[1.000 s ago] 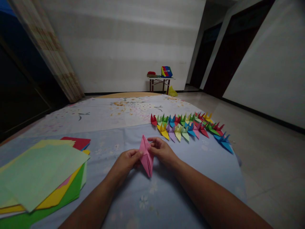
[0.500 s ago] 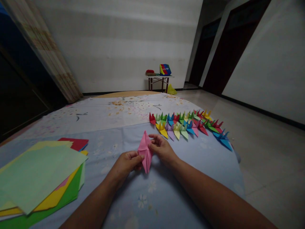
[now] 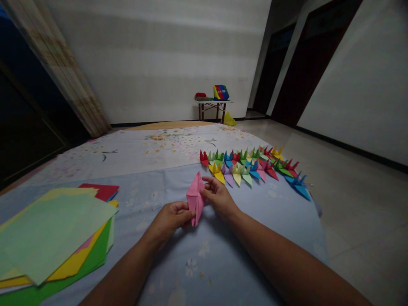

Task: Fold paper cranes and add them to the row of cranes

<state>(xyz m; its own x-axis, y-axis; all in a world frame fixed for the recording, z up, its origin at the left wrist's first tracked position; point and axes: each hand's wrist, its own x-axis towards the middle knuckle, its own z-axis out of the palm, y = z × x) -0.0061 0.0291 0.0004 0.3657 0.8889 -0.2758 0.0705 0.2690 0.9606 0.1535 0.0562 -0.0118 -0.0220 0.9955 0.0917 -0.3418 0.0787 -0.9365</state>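
Between my two hands is a pink folded origami paper [image 3: 195, 193], a long diamond shape tilted slightly to the right, with a split lower point. My left hand [image 3: 176, 214] pinches its lower left side, thumb on the front. On its right edge, my right hand [image 3: 217, 194] is closed with thumb and fingers gripping the paper. The fingertips behind the paper are hidden. Beyond my right hand stand rows of folded paper cranes [image 3: 237, 173] in several colours.
A fanned stack of coloured paper sheets [image 3: 63, 225] lies at the left. Blue and white floral cloths [image 3: 153, 182] cover the table. By the far wall, a small table [image 3: 212, 102] holds a multicoloured box [image 3: 221, 92]. A yellow bag [image 3: 229, 119] rests on the floor.
The pink paper has turned, its top point leaning further right and its left side showing more. Both hands keep their grip and have shifted only slightly.
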